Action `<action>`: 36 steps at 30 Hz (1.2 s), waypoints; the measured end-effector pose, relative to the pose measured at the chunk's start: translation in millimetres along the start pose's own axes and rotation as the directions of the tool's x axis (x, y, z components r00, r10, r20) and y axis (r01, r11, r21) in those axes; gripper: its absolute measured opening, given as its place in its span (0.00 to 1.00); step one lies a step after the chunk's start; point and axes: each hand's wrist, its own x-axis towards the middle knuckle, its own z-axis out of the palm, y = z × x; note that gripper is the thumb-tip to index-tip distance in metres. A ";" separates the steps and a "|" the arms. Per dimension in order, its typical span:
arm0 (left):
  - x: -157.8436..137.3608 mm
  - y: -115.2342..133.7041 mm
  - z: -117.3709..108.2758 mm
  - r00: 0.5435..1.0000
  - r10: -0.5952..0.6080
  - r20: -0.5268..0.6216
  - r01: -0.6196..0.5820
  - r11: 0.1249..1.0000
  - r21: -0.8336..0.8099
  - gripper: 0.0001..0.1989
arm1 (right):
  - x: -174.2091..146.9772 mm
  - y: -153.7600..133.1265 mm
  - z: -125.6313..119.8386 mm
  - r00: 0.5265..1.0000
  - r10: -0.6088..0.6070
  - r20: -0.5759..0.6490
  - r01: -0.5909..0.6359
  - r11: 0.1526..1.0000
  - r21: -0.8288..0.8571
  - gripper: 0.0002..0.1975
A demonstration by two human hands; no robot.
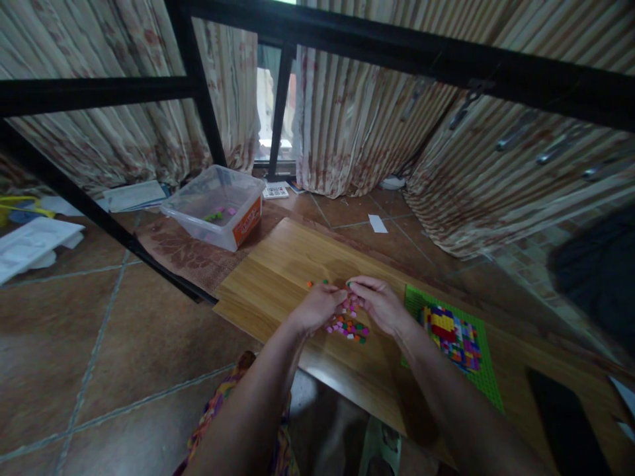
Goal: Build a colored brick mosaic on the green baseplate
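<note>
Over a wooden board, my left hand (320,308) and my right hand (381,303) meet with their fingertips close together. The right thumb and fingers pinch a small green toy brick (349,284). My left fingers are pressed together too, but what they hold is too small to make out. Below and between the hands lies a loose pile of small toy bricks (350,326), pink, orange, green, red and white. An orange brick (310,284) lies apart, beyond my left hand. To the right, a green baseplate (489,380) carries a many-coloured brick build (451,334), partly behind my right forearm.
A clear plastic box (213,205) with a few bricks inside stands beyond the wooden board (278,264) at the left. Black metal bars (317,30) cross above. A dark flat object (565,420) lies at the right. White foam trays (37,244) are on the floor at the left.
</note>
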 end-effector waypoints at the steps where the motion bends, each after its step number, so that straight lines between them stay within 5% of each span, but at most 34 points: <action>1: 1.8 -1.7 0.0 0.999 0.024 -0.039 -0.019 0.991 0.130 0.15 | 6.2 0.1 0.5 1.000 -0.002 -0.018 0.001 0.998 -0.064 0.13; 5: 4.9 -4.7 7.3 0.987 0.065 -0.146 -0.008 0.932 0.363 0.12 | 34.8 -3.5 5.8 0.996 -0.093 -0.017 0.078 0.906 -0.416 0.07; 8: 0.9 -0.5 18.6 0.986 0.042 -0.159 0.049 0.848 0.528 0.09 | 54.4 -8.7 12.9 0.977 -0.177 0.118 0.212 0.766 -0.607 0.05; 11: -3.3 5.5 27.4 0.989 0.007 -0.148 0.097 0.721 0.686 0.13 | 66.2 -15.0 21.6 0.959 -0.130 0.252 0.278 0.603 -0.748 0.05; 15: -5.2 8.7 28.7 0.989 0.000 -0.145 0.099 0.729 0.677 0.13 | 69.5 -24.1 35.9 0.941 -0.045 0.337 0.323 0.424 -0.846 0.02; 22: -2.7 1.9 19.7 0.973 -0.055 -0.223 0.112 0.961 0.251 0.07 | 69.8 -45.2 46.5 0.949 -0.032 0.314 0.304 0.354 -0.884 0.09; 26: 3.1 2.1 15.1 0.972 -0.092 -0.215 0.074 0.993 -0.089 0.12 | 55.3 -67.0 24.1 0.974 -0.202 0.100 0.192 0.510 -0.838 0.07; 28: 5.0 5.0 14.6 0.978 -0.140 -0.155 0.095 0.960 -0.263 0.15 | 37.2 -77.4 15.2 0.963 -0.265 0.048 0.207 0.617 -0.759 0.07; 31: 6.3 10.3 18.2 0.984 -0.178 -0.027 0.141 0.854 -0.501 0.16 | 4.9 -86.8 15.3 0.968 -0.221 0.123 0.244 0.690 -0.681 0.06; 34: 6.6 14.2 25.0 0.985 -0.159 0.066 0.162 0.731 -0.663 0.10 | -19.8 -89.7 24.1 0.976 -0.123 0.177 0.213 0.682 -0.700 0.08; 36: 5.9 15.9 27.7 0.982 -0.136 0.134 0.188 0.568 -0.801 0.08 | -30.1 -89.1 25.7 0.971 -0.153 0.182 0.238 0.647 -0.725 0.08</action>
